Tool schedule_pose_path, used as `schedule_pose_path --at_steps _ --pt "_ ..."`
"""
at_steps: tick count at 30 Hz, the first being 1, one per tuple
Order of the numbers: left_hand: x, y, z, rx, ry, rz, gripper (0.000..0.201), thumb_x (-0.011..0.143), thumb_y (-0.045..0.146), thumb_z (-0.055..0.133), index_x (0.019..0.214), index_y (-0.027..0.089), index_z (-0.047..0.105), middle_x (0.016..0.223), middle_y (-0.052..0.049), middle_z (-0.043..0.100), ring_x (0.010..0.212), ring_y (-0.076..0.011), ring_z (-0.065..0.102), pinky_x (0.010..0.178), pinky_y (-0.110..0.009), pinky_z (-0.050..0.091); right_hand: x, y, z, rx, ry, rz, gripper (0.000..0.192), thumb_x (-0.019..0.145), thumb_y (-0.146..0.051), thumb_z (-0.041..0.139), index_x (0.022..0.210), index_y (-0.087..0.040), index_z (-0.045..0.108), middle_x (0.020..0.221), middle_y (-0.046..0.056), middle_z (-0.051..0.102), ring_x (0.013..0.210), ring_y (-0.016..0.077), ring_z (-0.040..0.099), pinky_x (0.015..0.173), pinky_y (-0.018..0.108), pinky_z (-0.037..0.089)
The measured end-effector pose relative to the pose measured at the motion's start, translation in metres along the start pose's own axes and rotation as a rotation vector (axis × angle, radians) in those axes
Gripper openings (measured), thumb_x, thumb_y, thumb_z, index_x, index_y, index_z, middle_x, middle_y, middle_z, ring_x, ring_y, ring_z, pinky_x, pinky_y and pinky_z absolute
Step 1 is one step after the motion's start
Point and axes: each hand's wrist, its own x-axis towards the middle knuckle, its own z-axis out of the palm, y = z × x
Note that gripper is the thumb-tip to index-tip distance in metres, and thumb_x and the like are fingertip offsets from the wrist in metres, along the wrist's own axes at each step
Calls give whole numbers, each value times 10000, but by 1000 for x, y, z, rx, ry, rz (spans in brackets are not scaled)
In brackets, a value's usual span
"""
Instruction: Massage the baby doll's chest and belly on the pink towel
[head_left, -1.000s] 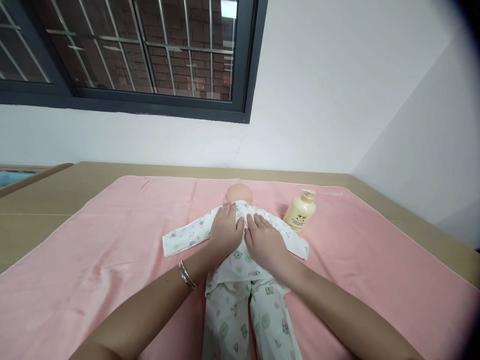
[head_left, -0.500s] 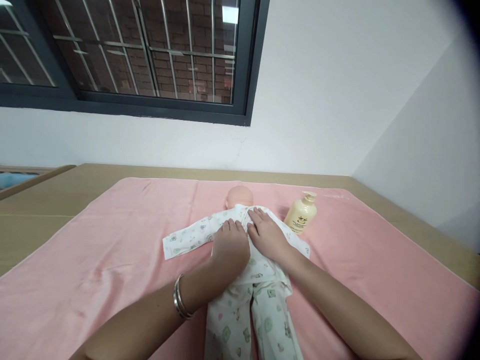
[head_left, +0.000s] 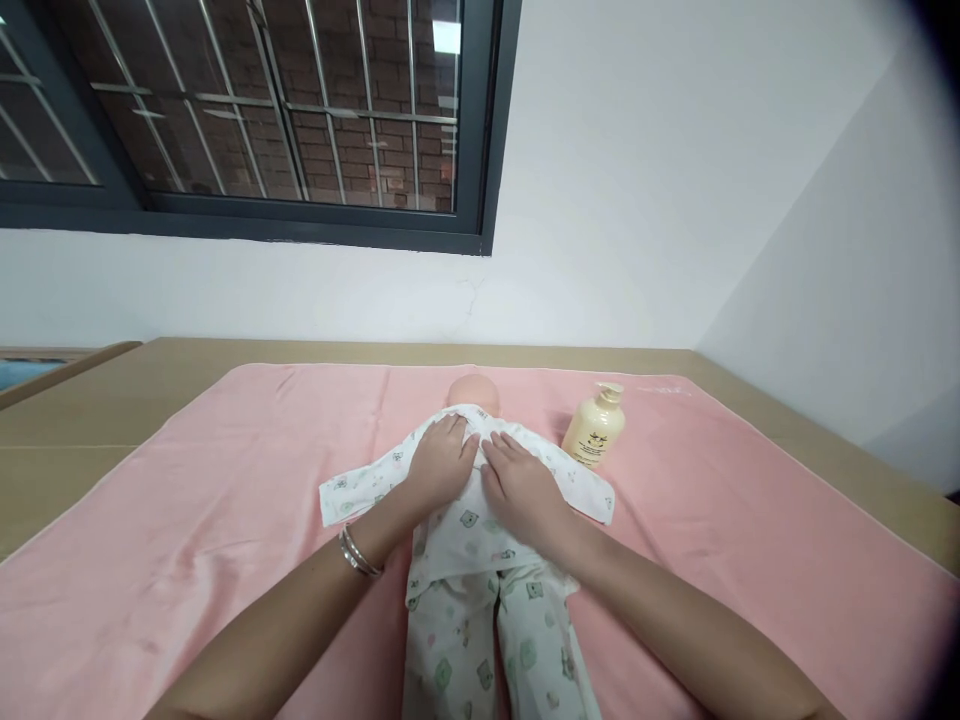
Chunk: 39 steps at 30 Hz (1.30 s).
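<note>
A baby doll (head_left: 474, 392) lies with its head toward the wall, dressed in a white patterned long-sleeved top (head_left: 465, 530) and matching trousers (head_left: 450, 640). Its sleeves spread out to both sides. My left hand (head_left: 441, 465), above a wrist with silver bangles (head_left: 355, 552), rests flat on the upper left of the top, fingers pointing to the neckline. Flat on the upper right of the chest lies my right hand (head_left: 523, 487), its fingers stretched out. The two thumbs come close together over the middle.
A pale yellow pump bottle (head_left: 595, 428) stands on the pink cloth (head_left: 225, 500), right of the doll. The cloth covers a wooden surface (head_left: 67, 455) that reaches the white wall (head_left: 600, 200). A dark-framed window (head_left: 300, 225) with bars is above.
My left hand has moved up and left from the middle of the chest, and its fingers have straightened out flat. My right hand stays on the top. The view has shifted slightly.
</note>
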Motion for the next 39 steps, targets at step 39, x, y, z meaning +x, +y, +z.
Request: schedule_pose_path --at_steps 39 --pt "-12 4 19 -193 227 -71 344 898 243 410 1184 161 582 1229 -112 618 1172 -260 534 1035 -467 403 11 28 14 147 -18 79 603 986 -486 268 1453 -113 344 1526 143 296 1431 291 193 1148 498 217"
